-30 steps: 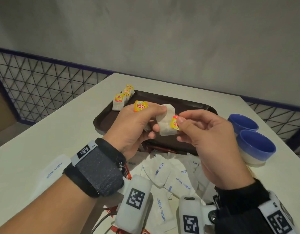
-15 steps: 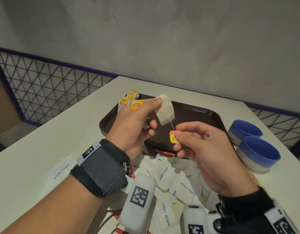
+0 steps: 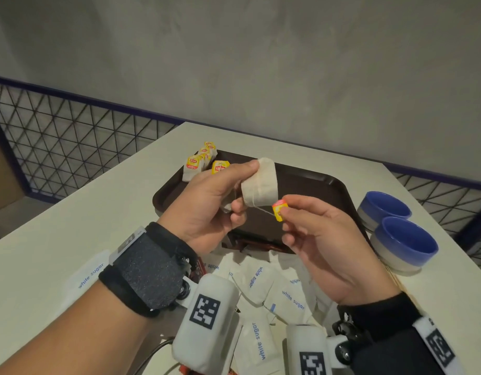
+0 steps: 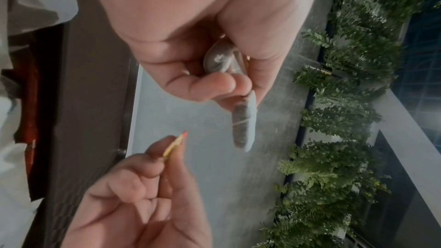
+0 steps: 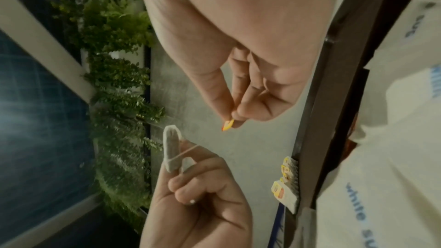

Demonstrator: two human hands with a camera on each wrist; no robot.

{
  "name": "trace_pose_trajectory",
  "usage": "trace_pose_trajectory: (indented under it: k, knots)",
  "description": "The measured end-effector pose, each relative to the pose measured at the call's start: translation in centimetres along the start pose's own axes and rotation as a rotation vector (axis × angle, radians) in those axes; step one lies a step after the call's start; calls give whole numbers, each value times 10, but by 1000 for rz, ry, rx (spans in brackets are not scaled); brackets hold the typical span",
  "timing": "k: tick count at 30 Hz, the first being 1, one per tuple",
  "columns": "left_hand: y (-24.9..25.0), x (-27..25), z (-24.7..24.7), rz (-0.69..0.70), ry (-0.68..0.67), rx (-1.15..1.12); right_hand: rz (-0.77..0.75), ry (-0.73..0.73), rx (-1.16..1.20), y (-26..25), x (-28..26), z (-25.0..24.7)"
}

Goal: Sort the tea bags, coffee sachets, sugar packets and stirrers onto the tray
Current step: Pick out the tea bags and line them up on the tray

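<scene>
My left hand (image 3: 246,186) holds a white tea bag (image 3: 261,185) upright above the brown tray (image 3: 323,185), thumb on its top. A thin string runs round the bag to a yellow tag (image 3: 278,209), which my right hand (image 3: 284,212) pinches just right of and below the bag. In the left wrist view the tea bag (image 4: 244,122) sticks out past the fingers, and a second bag (image 4: 218,59) sits deeper in that palm. The right wrist view shows the tag (image 5: 227,124) between thumb and forefinger. A stack of tea bags (image 3: 200,161) stands at the tray's far left corner.
White sugar packets (image 3: 263,282) lie heaped on the table in front of the tray, one more packet (image 3: 90,274) to the left. Red sachets (image 3: 251,243) show at the tray's near edge. Two blue bowls (image 3: 404,243) stand at the right. Wire fencing borders the table.
The right hand pulled the tag down and away on its string, then brought it back beside the bag's lower right; the string now runs round the bag. The left hand stayed over the tray.
</scene>
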State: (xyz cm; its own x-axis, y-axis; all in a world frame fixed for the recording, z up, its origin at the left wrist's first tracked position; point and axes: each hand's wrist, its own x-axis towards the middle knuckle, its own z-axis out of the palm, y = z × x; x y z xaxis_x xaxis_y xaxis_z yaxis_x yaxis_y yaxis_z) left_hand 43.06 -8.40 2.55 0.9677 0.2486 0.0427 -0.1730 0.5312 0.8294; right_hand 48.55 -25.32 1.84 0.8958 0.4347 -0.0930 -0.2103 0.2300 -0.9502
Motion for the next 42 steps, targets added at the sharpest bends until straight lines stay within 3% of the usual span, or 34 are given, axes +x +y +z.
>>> trace_pose_trajectory:
  k: [8, 16, 23, 27, 33, 42]
  knots:
    - [-2, -3, 4, 19, 83, 71, 179, 40, 158, -8, 0, -2]
    - [3, -2, 1, 68, 138, 31, 191, -9, -8, -2, -2, 2]
    - [0, -4, 4, 25, -12, 67, 198, -57, -14, 2, -4, 7]
    - [-3, -7, 4, -59, -160, 204, 132, 5, 148, -2, -3, 5]
    - [-7, -7, 2, -119, -191, 405, 131, -1, 419, -17, -6, 0]
    - [-5, -6, 1, -93, -135, 553, 79, -73, 106, -17, -7, -4]
